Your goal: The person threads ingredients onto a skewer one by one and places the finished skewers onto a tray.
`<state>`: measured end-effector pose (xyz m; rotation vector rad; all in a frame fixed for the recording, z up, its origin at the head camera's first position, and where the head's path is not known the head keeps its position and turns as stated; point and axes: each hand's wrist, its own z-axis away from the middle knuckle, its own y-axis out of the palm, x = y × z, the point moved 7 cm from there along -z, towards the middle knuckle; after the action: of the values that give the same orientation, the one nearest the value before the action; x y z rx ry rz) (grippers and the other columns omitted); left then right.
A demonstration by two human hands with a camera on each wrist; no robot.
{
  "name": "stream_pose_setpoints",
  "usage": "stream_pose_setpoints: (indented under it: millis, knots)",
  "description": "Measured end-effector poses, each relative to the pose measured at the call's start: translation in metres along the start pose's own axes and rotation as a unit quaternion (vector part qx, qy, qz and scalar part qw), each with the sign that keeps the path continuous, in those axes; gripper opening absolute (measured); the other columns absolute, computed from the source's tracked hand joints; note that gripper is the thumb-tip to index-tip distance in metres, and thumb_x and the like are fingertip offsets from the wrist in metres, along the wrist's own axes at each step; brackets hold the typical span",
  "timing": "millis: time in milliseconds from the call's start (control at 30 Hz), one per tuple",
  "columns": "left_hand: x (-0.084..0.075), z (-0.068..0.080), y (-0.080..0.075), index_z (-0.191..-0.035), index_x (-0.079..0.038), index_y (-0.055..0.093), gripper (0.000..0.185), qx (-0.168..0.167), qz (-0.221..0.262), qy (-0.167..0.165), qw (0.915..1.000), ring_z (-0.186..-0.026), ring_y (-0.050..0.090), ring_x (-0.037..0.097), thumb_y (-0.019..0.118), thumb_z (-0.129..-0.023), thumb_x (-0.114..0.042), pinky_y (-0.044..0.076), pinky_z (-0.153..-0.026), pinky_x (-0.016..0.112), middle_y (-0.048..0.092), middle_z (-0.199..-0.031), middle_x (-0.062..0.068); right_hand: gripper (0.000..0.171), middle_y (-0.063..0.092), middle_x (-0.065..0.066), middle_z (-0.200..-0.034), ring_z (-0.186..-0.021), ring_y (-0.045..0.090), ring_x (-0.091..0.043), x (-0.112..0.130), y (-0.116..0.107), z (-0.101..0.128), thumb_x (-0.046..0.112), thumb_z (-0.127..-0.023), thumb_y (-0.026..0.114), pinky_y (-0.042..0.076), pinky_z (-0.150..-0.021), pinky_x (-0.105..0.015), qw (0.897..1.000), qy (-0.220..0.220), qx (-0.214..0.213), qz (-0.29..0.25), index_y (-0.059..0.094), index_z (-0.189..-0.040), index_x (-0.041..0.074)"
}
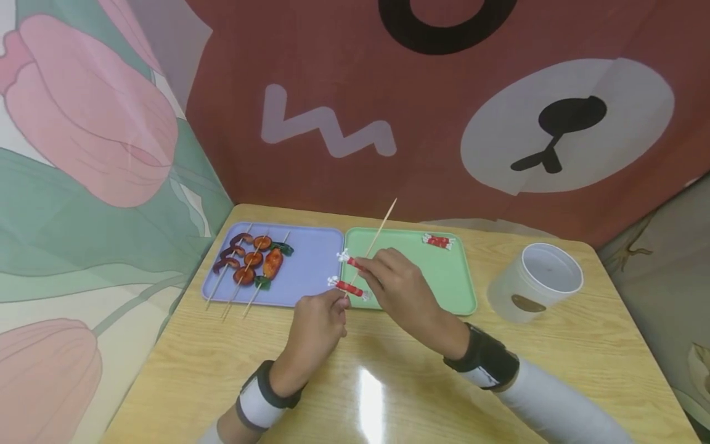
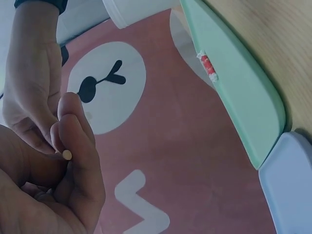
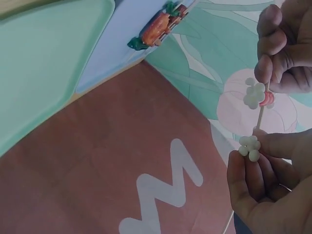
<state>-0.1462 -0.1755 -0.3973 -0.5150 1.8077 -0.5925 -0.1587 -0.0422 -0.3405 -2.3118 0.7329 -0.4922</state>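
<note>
Beside the green tray, a white cup.

Left hand: low over the bench, fingers curled, thumb and fingertips pinching. Dark band and white sleeve at the wrist.
Right hand: reached forward and across, just beyond the left hand, fingers curled in a pinch, back of hand up. Dark wrist band, white sleeve.
</note>
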Motion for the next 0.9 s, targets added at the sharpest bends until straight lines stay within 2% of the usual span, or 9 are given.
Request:
stream_pose_setpoints:
  millis: [200, 400, 533, 700, 800, 833, 900]
  knots:
    - [0.001, -0.001, -0.001, -0.089, 0.000, 0.076, 0.013, -0.001, 0.004, -0.009, 1.0000, -0.042, 0.059, 0.000, 0.065, -0.095, 0.004, 0.046, -0.038, 0.013, 0.072, -0.068, 0.008, 0.030, 0.060, -0.005, -0.079, -0.075, 0.057, -0.018, 0.003, 0.000, -0.002, 0.000, -0.080, 0.085, 0.053, -0.060, -0.020, 1.000, -0.017, -0.004, 0.011, 0.076, -0.109, -0.001]
    - [0.000, -0.004, -0.001, -0.091, 0.001, 0.075, 0.011, -0.006, -0.002, -0.002, 1.0000, -0.042, 0.059, 0.001, 0.065, -0.096, 0.001, 0.045, -0.039, 0.014, 0.068, -0.062, 0.005, 0.022, 0.059, -0.003, -0.079, -0.074, 0.055, -0.016, 0.005, 0.009, -0.002, 0.000, -0.083, 0.083, 0.050, -0.058, -0.019, 1.000, -0.012, 0.019, 0.005, 0.077, -0.105, 0.001]
    - [0.001, -0.004, 0.000, -0.095, 0.003, 0.076, 0.012, -0.003, 0.001, -0.010, 0.9999, -0.043, 0.059, 0.001, 0.065, -0.098, -0.001, 0.046, -0.039, 0.013, 0.070, -0.065, 0.007, 0.021, 0.061, -0.002, -0.079, -0.074, 0.056, -0.014, 0.003, 0.012, -0.002, 0.001, -0.084, 0.082, 0.049, -0.058, -0.018, 0.999, 0.007, 0.036, -0.005, 0.077, -0.105, 0.002]
    - [0.006, -0.004, 0.001, -0.096, 0.003, 0.076, 0.012, 0.003, 0.003, -0.018, 0.9998, -0.043, 0.059, 0.000, 0.064, -0.098, -0.001, 0.047, -0.039, 0.013, 0.073, -0.071, 0.010, 0.028, 0.064, -0.001, -0.084, -0.078, 0.059, -0.014, -0.001, 0.012, -0.001, 0.003, -0.084, 0.082, 0.052, -0.061, -0.017, 0.999, 0.002, 0.042, -0.018, 0.077, -0.112, 0.005]
    - [0.012, -0.003, 0.000, -0.098, 0.003, 0.076, 0.012, 0.006, 0.002, -0.027, 0.9996, -0.044, 0.058, -0.001, 0.064, -0.098, 0.000, 0.048, -0.040, 0.014, 0.076, -0.077, 0.011, 0.031, 0.070, -0.004, -0.090, -0.084, 0.066, -0.017, -0.015, 0.002, 0.002, 0.000, -0.084, 0.081, 0.060, -0.068, -0.022, 0.999, 0.006, 0.012, -0.048, 0.075, -0.113, 0.005]
    - [0.014, -0.002, -0.001, -0.098, 0.003, 0.076, 0.013, 0.007, 0.003, -0.033, 0.9994, -0.044, 0.058, -0.001, 0.063, -0.098, 0.001, 0.047, -0.040, 0.014, 0.075, -0.075, 0.011, 0.030, 0.072, -0.005, -0.092, -0.085, 0.068, -0.019, -0.025, -0.002, 0.003, -0.001, -0.085, 0.080, 0.061, -0.069, -0.026, 0.998, 0.019, -0.003, -0.054, 0.074, -0.113, 0.004]
    - [0.020, 0.000, -0.003, -0.098, 0.004, 0.076, 0.013, 0.007, 0.006, -0.044, 0.9990, -0.045, 0.058, -0.001, 0.062, -0.097, 0.003, 0.047, -0.041, 0.015, 0.074, -0.074, 0.010, 0.023, 0.073, -0.009, -0.095, -0.086, 0.069, -0.022, -0.054, -0.007, 0.007, -0.002, -0.089, 0.075, 0.063, -0.071, -0.032, 0.996, 0.074, -0.016, -0.056, 0.071, -0.112, 0.002]
